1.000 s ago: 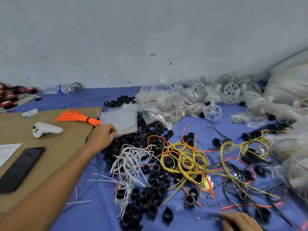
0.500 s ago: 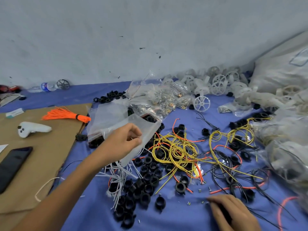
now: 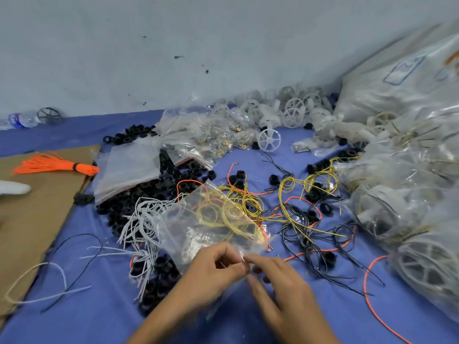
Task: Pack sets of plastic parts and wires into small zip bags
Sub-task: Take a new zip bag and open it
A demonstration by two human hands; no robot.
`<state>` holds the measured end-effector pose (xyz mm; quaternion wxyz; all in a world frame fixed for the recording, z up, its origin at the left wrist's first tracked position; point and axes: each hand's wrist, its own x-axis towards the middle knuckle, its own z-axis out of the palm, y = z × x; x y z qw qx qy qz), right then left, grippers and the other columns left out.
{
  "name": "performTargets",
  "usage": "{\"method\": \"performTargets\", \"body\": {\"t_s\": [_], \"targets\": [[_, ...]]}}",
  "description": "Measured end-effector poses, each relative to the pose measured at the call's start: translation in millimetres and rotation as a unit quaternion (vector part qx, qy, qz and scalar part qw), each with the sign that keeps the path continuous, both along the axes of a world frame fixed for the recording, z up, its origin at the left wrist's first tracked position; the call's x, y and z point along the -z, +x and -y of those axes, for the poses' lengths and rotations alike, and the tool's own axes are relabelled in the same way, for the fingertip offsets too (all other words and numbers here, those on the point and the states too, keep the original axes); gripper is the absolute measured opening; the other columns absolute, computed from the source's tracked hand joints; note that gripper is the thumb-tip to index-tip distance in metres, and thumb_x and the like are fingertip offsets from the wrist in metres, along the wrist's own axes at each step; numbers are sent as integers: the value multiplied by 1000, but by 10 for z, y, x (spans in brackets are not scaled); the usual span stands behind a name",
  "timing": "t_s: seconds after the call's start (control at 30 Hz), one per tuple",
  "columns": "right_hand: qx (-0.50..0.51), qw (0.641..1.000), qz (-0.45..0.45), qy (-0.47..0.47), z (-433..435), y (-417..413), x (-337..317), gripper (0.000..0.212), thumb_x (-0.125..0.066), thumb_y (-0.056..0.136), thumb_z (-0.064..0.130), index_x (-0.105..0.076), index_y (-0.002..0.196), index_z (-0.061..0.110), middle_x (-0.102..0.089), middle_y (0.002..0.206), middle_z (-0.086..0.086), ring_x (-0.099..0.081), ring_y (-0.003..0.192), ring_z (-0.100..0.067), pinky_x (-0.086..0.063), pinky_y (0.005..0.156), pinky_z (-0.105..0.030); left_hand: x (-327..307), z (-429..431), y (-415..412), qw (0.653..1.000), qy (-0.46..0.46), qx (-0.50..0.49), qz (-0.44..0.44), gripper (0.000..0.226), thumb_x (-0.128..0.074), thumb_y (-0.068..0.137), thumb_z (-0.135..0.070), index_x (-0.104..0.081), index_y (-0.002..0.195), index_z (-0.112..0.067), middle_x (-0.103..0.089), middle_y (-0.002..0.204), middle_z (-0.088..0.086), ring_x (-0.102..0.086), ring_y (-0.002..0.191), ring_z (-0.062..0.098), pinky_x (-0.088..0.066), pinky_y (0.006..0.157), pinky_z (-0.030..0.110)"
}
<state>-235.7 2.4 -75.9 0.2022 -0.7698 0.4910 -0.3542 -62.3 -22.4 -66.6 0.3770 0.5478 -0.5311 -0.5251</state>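
White thing cut off at left edge. Bare blue cloth lower left, beside cardboard. Zip bag bottom centre; yellow wires show thru it, inside or behind unclear. Left hand & right hand both pinch its near edge, fingertips meeting. 0.5 s ago only left held it; right lay on cloth.

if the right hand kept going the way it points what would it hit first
Likely the near edge of the zip bag, which the right hand seems to pinch; then the left hand.
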Motion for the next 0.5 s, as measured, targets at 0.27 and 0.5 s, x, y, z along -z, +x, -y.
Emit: {"method": "performTargets", "body": {"t_s": [0.27,0.5], "targets": [[47,994,-77,60,0,31,10,13,-57,94,33,-68,93,27,-67,92,12,-62,92,-11,-44,76,-22,-31,-177,20,980,-135,-94,110,16,-68,90,-33,-59,80,-24,-59,64,-10,-49,56,5,-40,58,24],[-44,962,-45,266,-9,82,-274,22,-42,100,39,-62,100,30,-71,88,-3,-65,83,-16,-43,62,-28,-336,-297,-25,855,-335,-4,395,14,-44,97,-44,-44,98,-29,-63,71,-11,-59,64,17,-45,49,32]]}}
